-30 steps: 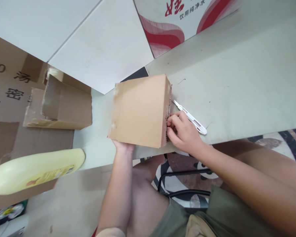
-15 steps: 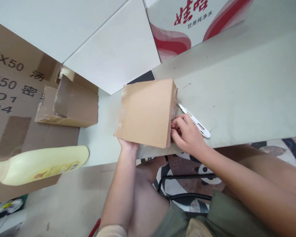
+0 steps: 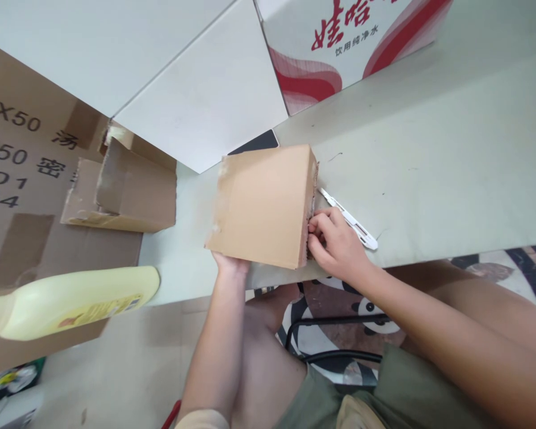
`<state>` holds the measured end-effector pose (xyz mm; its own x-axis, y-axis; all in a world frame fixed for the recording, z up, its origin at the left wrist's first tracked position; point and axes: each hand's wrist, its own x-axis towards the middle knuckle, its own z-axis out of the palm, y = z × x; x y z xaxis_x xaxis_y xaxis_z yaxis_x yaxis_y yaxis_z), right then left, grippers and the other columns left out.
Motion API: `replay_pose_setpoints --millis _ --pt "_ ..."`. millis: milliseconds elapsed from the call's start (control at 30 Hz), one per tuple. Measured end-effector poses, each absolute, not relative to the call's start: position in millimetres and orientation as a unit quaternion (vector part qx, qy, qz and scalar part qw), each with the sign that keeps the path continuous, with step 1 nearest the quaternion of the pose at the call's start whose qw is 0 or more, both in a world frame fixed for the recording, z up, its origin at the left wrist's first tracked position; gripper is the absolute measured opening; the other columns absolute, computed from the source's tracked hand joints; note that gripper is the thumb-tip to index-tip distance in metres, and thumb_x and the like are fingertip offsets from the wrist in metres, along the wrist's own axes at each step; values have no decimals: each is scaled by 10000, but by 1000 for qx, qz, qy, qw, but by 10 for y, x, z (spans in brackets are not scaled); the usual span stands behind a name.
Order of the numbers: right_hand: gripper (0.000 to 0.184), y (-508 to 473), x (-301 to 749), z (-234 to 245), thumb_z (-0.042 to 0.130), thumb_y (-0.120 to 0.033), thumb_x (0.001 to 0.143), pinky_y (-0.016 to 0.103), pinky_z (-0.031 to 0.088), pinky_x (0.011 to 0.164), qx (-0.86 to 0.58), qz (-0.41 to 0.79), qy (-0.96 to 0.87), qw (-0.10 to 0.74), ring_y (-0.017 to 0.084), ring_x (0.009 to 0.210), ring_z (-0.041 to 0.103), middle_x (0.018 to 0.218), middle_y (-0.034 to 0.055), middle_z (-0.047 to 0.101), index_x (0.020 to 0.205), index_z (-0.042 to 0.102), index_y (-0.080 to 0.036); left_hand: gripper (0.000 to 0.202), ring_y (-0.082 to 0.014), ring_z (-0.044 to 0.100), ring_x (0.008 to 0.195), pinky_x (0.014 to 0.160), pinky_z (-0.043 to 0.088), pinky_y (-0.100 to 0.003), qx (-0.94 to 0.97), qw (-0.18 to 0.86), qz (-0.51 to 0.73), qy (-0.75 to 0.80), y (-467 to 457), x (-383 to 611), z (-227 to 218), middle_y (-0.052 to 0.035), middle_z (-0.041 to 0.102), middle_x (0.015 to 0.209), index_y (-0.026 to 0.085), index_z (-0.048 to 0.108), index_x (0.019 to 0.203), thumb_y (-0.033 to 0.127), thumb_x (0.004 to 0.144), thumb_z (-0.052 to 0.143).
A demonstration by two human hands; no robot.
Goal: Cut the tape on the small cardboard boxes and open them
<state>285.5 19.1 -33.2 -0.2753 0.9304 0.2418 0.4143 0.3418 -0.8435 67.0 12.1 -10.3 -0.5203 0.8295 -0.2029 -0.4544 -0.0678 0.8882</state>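
A brown cardboard box (image 3: 261, 205) is held tilted over the front part of the table, its right edge rough and torn. My left hand (image 3: 231, 262) grips it from below at the near left corner, with the fingers hidden beneath. At the torn right edge, my right hand (image 3: 335, 241) is closed in a pinch, thumb and curled fingers against the cardboard. Just beyond that hand, a white utility knife (image 3: 351, 220) lies on the table.
An open cardboard piece (image 3: 134, 185) stands to the left, beside a large printed carton (image 3: 22, 244). A pale yellow bottle (image 3: 84, 298) juts in at lower left. White panels (image 3: 205, 89) and a red-and-white water carton (image 3: 312, 77) stand behind. A dark flat object (image 3: 254, 143) lies under the panels.
Hardly anything differs. The whole view has shifted slightly; both hands keep their places on the cardboard box, and the knife lies where it was.
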Motion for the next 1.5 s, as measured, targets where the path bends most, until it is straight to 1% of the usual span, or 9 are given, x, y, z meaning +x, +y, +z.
replay_pose_setpoints --millis 233,433,567,700,867,1000,1100,1333,1500 --pt "37 194 2854 -334 514 -193 861 347 480 636 -465 338 -724 382 184 725 577 997 75 531 877 508 -226 518 -314 683 1078 906 547 -436 182 453 707 512 119 640 -125 -92 750 1059 213 717 1110 578 779 560" --pt "37 193 2853 -328 505 -188 862 346 479 640 -464 338 -725 382 182 724 577 995 76 528 878 509 -221 459 -307 683 1076 895 555 -432 181 456 707 509 125 660 -106 -91 751 1091 199 724 1101 499 796 558" --pt "41 189 2854 -327 509 -186 861 344 477 641 -465 337 -724 383 184 730 577 993 75 529 876 508 -223 498 -321 674 1099 898 553 -439 184 459 708 504 126 670 -96 -97 747 1104 202 719 1117 535 784 558" --pt "40 189 2854 -334 512 -189 860 345 473 633 -465 339 -723 382 182 719 574 992 73 528 878 508 -224 471 -321 668 1116 913 542 -436 191 457 702 512 121 664 -100 -93 745 1093 214 713 1112 520 783 572" --pt "46 188 2854 -340 509 -183 867 346 480 646 -462 338 -725 384 184 732 583 998 75 528 881 505 -227 518 -324 667 1104 897 544 -438 193 458 700 512 115 655 -111 -96 743 1096 217 714 1095 594 775 559" --pt "38 189 2858 -328 512 -192 864 345 477 641 -466 332 -726 382 183 720 583 995 74 535 880 508 -226 445 -313 672 1079 883 546 -432 163 448 711 517 127 682 -84 -88 750 1081 204 724 1025 533 818 508" --pt "36 191 2862 -319 516 -195 863 341 475 635 -467 333 -726 380 179 705 581 996 72 538 879 510 -227 428 -305 680 1034 856 551 -433 141 447 712 523 136 714 -48 -86 755 1063 191 728 1018 491 839 481" --pt "33 192 2864 -328 514 -193 862 342 485 647 -466 337 -724 382 170 694 583 1013 79 540 885 517 -217 344 -295 690 1021 862 553 -421 178 454 704 516 129 686 -66 -80 752 1035 208 723 938 480 826 544" --pt "40 192 2864 -340 511 -197 871 335 480 635 -464 334 -726 381 169 698 587 1021 79 546 902 526 -217 405 -305 687 1048 889 553 -434 194 457 701 512 91 653 -100 -91 748 1062 201 721 1022 517 810 585"
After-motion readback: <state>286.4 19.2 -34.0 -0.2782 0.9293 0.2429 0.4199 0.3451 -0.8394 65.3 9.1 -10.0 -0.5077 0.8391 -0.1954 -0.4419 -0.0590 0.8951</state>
